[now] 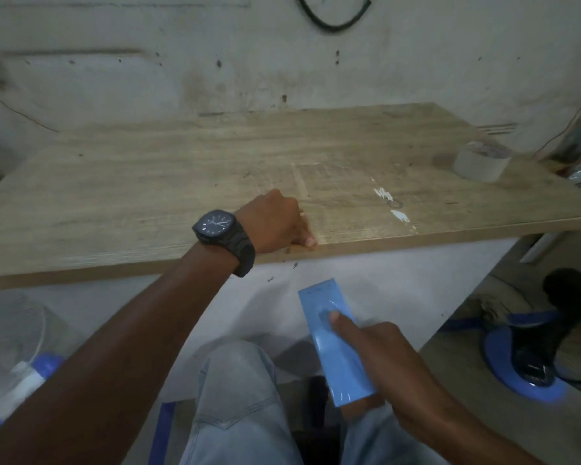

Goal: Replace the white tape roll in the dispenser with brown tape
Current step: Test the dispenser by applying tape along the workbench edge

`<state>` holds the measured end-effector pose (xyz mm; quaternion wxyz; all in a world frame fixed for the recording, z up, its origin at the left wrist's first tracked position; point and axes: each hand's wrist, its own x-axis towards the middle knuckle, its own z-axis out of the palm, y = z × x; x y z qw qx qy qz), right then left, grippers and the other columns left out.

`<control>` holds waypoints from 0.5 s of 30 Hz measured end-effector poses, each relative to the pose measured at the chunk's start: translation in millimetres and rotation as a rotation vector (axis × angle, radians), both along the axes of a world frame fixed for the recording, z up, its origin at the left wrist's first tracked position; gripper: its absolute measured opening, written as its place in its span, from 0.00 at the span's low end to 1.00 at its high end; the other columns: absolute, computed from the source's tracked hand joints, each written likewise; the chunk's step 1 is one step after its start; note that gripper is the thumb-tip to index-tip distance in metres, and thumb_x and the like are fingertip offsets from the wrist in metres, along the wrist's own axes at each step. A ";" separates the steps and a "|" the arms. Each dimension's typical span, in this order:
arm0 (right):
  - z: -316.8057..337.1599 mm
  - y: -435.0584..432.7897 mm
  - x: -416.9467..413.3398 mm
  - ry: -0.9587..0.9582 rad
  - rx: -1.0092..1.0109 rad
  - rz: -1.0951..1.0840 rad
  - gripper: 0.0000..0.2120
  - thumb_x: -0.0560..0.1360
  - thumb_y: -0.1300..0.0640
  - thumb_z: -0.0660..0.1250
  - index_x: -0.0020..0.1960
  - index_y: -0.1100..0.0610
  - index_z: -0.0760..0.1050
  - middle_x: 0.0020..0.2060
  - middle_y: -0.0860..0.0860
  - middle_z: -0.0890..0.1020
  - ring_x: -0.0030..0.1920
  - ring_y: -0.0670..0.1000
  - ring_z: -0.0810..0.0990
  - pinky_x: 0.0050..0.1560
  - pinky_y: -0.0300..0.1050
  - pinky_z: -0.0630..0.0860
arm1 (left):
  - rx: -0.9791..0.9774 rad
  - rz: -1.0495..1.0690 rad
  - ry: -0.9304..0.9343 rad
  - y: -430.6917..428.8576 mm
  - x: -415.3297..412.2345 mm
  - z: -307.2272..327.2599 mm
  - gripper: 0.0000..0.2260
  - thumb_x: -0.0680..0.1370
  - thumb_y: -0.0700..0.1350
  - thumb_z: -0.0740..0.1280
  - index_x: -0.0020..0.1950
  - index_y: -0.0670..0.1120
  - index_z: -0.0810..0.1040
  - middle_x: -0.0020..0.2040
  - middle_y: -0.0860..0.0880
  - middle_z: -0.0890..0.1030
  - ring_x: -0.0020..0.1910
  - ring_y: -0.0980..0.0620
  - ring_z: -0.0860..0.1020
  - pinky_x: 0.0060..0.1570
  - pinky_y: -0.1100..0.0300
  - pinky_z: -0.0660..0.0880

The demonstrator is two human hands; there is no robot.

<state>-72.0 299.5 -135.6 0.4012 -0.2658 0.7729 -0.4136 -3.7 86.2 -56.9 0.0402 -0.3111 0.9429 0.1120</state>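
Bare wooden table (148, 182); white tape roll (481, 163) sat far right. Right hand (388, 357), gripping blue phone (337, 344), was nearer; left hand (275, 223) curled, empty.

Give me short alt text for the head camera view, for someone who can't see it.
A seated person's left hand, wearing a dark wristwatch, rests curled at the near edge of a wooden table, while the right hand holds a flat blue object above the lap. A whitish tape roll sits at the table's far right.
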 end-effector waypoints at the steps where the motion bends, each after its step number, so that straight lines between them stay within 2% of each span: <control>1: 0.6 2.8 0.0 0.014 -0.009 -0.011 0.29 0.73 0.36 0.69 0.42 0.65 0.83 0.38 0.60 0.87 0.40 0.60 0.87 0.50 0.63 0.81 | -0.003 -0.010 0.009 0.3 1.7 -0.2 0.13 0.80 0.56 0.67 0.53 0.48 0.85 0.47 0.49 0.81 0.54 0.44 0.81 0.56 0.51 0.77; 3: 1.4 8.1 -0.5 0.027 -0.032 -0.026 0.31 0.74 0.36 0.68 0.42 0.67 0.82 0.39 0.62 0.87 0.42 0.61 0.86 0.52 0.65 0.80 | -0.014 -0.031 -0.003 1.4 4.7 2.1 0.12 0.81 0.55 0.65 0.54 0.51 0.85 0.46 0.51 0.81 0.55 0.46 0.80 0.57 0.52 0.77; 6: 2.3 13.1 -3.0 0.023 -0.068 -0.067 0.32 0.73 0.36 0.68 0.42 0.69 0.82 0.39 0.62 0.87 0.41 0.62 0.86 0.51 0.65 0.80 | -0.026 -0.045 -0.027 5.8 7.3 4.2 0.19 0.79 0.59 0.63 0.57 0.47 0.84 0.57 0.46 0.84 0.60 0.44 0.79 0.60 0.50 0.76; 9: 5.4 15.1 -8.9 0.005 -0.106 -0.129 0.30 0.70 0.35 0.69 0.39 0.65 0.84 0.35 0.58 0.87 0.37 0.58 0.87 0.47 0.63 0.83 | -0.046 -0.015 0.015 10.5 7.0 -0.6 0.19 0.78 0.57 0.60 0.52 0.45 0.83 0.54 0.47 0.86 0.57 0.45 0.81 0.59 0.50 0.77; 12: 7.7 16.8 -12.5 0.018 -0.141 -0.132 0.32 0.69 0.33 0.69 0.39 0.65 0.84 0.34 0.58 0.87 0.38 0.59 0.87 0.48 0.63 0.82 | -0.068 -0.008 0.064 10.5 7.4 -11.2 0.16 0.78 0.55 0.67 0.57 0.45 0.84 0.57 0.46 0.85 0.61 0.43 0.80 0.61 0.50 0.75; 15: 7.0 18.8 -14.3 0.013 -0.167 -0.126 0.34 0.70 0.32 0.69 0.42 0.66 0.83 0.35 0.57 0.87 0.38 0.59 0.87 0.50 0.64 0.81 | -0.083 0.018 0.157 6.4 12.8 -23.1 0.27 0.72 0.60 0.75 0.65 0.45 0.81 0.65 0.46 0.82 0.66 0.45 0.77 0.65 0.50 0.73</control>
